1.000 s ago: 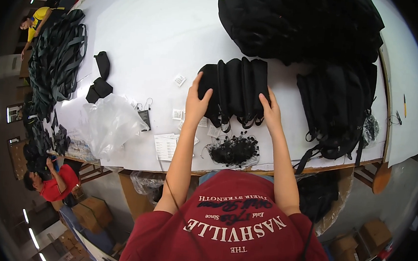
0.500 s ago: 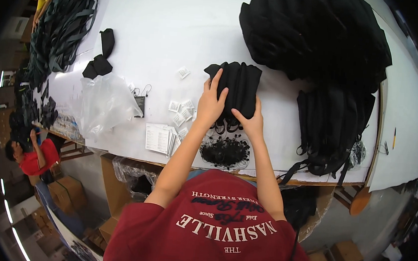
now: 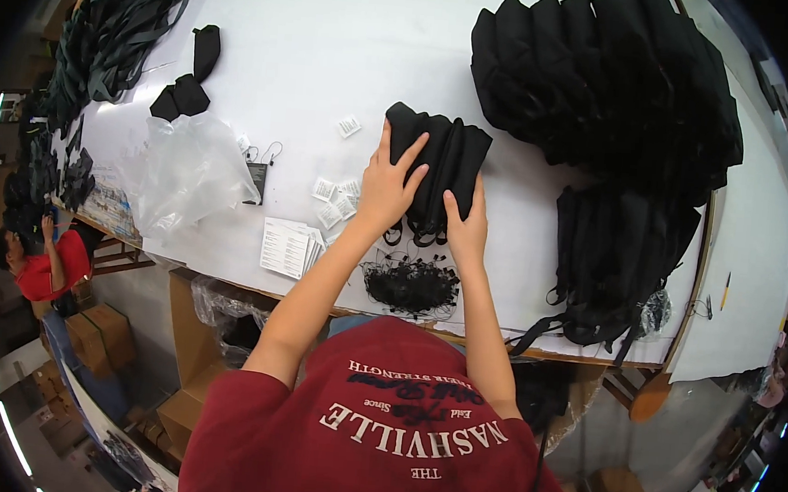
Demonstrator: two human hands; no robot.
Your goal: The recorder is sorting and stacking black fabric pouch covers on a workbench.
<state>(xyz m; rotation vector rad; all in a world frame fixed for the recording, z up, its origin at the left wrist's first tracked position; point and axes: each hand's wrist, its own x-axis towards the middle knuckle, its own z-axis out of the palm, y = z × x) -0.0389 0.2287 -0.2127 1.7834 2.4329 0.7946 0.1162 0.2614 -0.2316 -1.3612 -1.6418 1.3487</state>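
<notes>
A bundle of black fabric pouches (image 3: 441,171), packed side by side with folds running lengthwise, is held upright near the middle of the table. My left hand (image 3: 388,185) grips its left side, fingers spread over the front folds. On the right side, my right hand (image 3: 467,226) presses in with the thumb on the front; some of its fingers are hidden behind the fabric. Small black loops (image 3: 424,237) hang from the bundle's lower end. Just below lies a tangled heap of thin black cords (image 3: 409,286), between my forearms.
Small white packets (image 3: 337,203) and printed white cards (image 3: 287,249) lie left of my hands, beside a clear plastic bag (image 3: 191,179). Large stacks of black pouches (image 3: 602,77) and black bags (image 3: 620,255) stand right. Dark straps (image 3: 119,30) fill the far left. A person in red (image 3: 55,266) sits left.
The whole view has shifted slightly. Both hands keep their hold on the bundle, whose top left corner now looks more upright and rounded.
</notes>
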